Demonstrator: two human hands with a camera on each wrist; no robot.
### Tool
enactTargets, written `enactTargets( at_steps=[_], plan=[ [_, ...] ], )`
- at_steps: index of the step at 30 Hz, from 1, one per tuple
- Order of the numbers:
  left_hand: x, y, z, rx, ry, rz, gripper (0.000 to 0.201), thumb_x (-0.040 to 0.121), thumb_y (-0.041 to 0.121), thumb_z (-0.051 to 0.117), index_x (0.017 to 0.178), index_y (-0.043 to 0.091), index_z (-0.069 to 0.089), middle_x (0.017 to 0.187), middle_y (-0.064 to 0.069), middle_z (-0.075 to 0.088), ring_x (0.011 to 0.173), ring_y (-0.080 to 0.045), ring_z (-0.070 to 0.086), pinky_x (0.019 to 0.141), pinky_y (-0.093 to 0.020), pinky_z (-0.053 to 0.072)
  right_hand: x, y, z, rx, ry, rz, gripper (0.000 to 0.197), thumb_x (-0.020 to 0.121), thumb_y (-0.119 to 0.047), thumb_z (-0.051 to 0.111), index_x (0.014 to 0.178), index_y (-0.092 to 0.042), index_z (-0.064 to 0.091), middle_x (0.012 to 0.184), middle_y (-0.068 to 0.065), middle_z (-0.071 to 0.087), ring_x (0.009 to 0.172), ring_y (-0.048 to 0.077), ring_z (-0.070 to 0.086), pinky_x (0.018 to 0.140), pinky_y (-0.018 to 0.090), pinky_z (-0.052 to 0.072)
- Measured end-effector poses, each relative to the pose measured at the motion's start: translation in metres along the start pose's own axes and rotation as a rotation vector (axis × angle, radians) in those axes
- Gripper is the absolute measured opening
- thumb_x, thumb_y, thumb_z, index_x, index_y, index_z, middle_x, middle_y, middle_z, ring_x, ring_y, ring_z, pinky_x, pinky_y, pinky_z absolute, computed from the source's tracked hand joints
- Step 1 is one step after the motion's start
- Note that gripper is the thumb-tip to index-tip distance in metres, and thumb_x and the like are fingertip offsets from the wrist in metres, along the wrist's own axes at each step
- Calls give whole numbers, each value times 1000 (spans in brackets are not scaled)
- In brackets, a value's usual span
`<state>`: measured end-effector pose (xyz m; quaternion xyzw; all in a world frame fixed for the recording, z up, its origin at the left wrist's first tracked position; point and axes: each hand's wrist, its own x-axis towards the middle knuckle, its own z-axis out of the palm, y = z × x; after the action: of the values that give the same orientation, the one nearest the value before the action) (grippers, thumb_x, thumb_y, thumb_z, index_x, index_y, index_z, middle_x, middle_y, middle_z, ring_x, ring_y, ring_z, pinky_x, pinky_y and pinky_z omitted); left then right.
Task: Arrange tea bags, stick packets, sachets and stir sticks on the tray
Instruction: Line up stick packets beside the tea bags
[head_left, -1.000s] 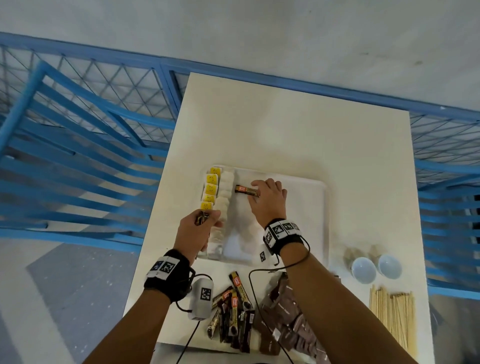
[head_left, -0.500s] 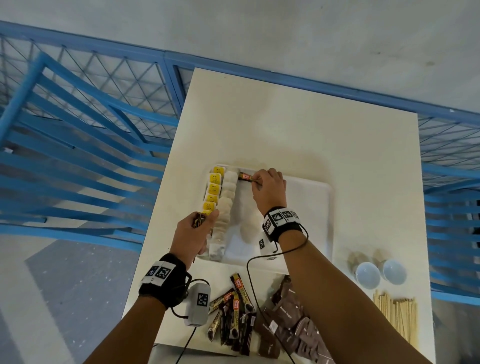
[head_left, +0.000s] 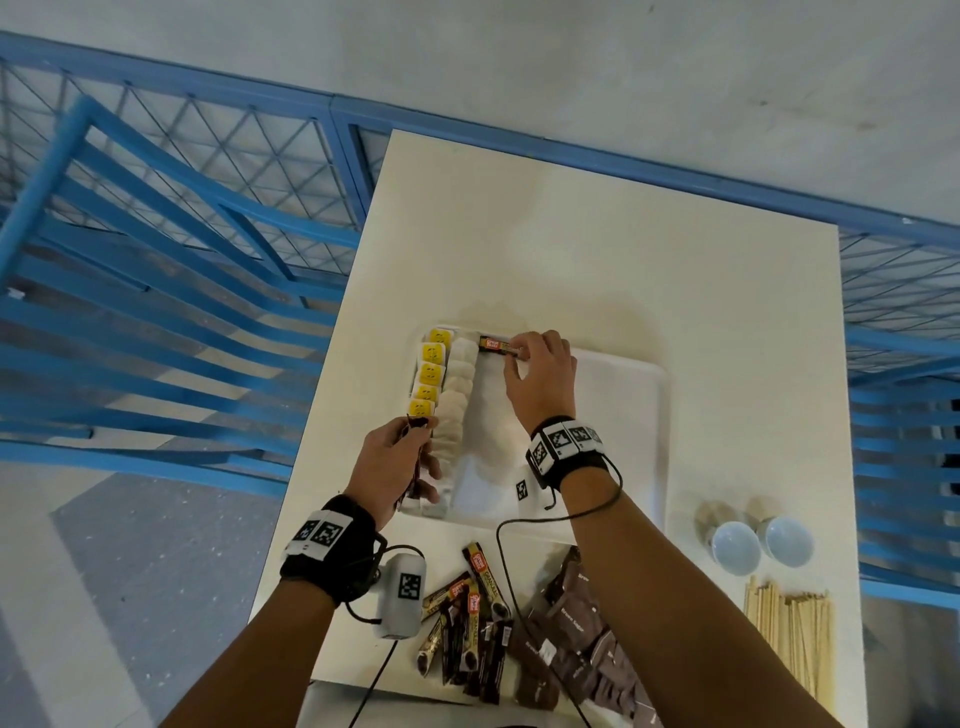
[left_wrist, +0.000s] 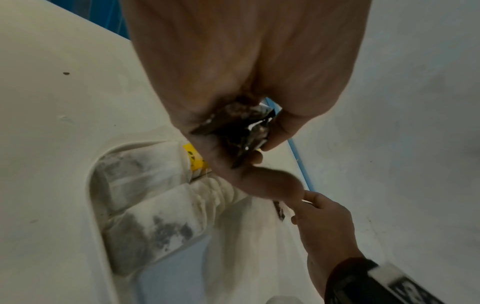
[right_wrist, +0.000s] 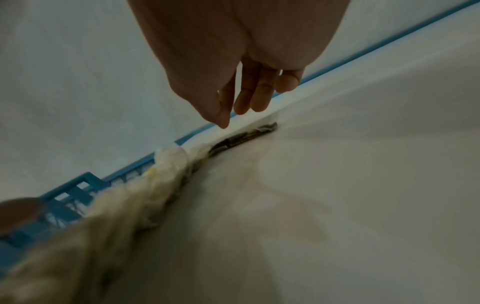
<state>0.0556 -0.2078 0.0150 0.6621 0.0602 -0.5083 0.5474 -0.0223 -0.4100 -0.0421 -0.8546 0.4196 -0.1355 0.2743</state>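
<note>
A white tray (head_left: 623, 415) lies mid-table, with a row of tea bags (head_left: 457, 395) and their yellow tags (head_left: 431, 371) along its left side. One dark stick packet (head_left: 496, 344) lies flat against the tray's far rim, its left end at the tea bags. My right hand (head_left: 519, 358) hovers at that packet's right end; in the right wrist view its fingers (right_wrist: 241, 102) hang straight just above the packet (right_wrist: 244, 137). My left hand (head_left: 400, 457) grips a bunch of dark stick packets (left_wrist: 241, 127) over the tray's left edge, beside the tea bags (left_wrist: 155, 216).
Near the front edge lie loose stick packets (head_left: 467, 618), brown sachets (head_left: 571, 634) and wooden stir sticks (head_left: 789, 639). Two small white bowls (head_left: 735, 545) stand right of the tray. A white tagged device (head_left: 400, 592) trails cables. Blue railings (head_left: 156, 260) flank the table.
My right hand carried the stick packet from the tray's middle to its far rim, laid it beside the tea bags and loosened its fingers. The left hand has stayed put with its bunch.
</note>
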Motion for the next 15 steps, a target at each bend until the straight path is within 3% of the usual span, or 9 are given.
enactTargets(
  at_steps=[3,6,9,11,15],
  plan=[
    [-1,2,3,-20,-47,9,23,105,10,51,121,6,67,87,-11,60,62,-24,62,49,-34,54,-22,-15,-9,163,-28,-17,11,88,-11,65,95,-20,66,87,-8,59,83,11,54,79,26,45],
    [-2,2,7,52,-63,58,25,106,9,50,126,9,64,96,-11,70,67,-25,64,52,-33,52,-43,-35,-18,326,-248,102,6,93,-25,67,93,-20,71,84,-13,68,77,1,61,73,13,46],
    [-6,3,11,159,-101,121,22,107,11,50,123,10,65,98,-11,74,64,-19,65,50,-30,48,-57,-46,-22,349,-436,187,26,91,-45,69,92,-20,77,83,-12,73,79,0,65,75,14,50],
    [-9,6,13,186,-124,117,22,108,12,48,120,9,66,93,-11,75,60,-16,67,48,-28,50,-61,-48,-24,330,-456,166,27,89,-46,71,89,-20,79,81,-13,72,77,0,64,72,12,47],
    [-11,5,12,68,-178,80,29,110,13,41,125,7,65,112,-19,75,95,-36,74,72,-46,62,-59,-46,-29,240,-418,140,18,94,-32,68,92,-17,77,90,-6,70,81,8,58,72,18,39]
  ],
)
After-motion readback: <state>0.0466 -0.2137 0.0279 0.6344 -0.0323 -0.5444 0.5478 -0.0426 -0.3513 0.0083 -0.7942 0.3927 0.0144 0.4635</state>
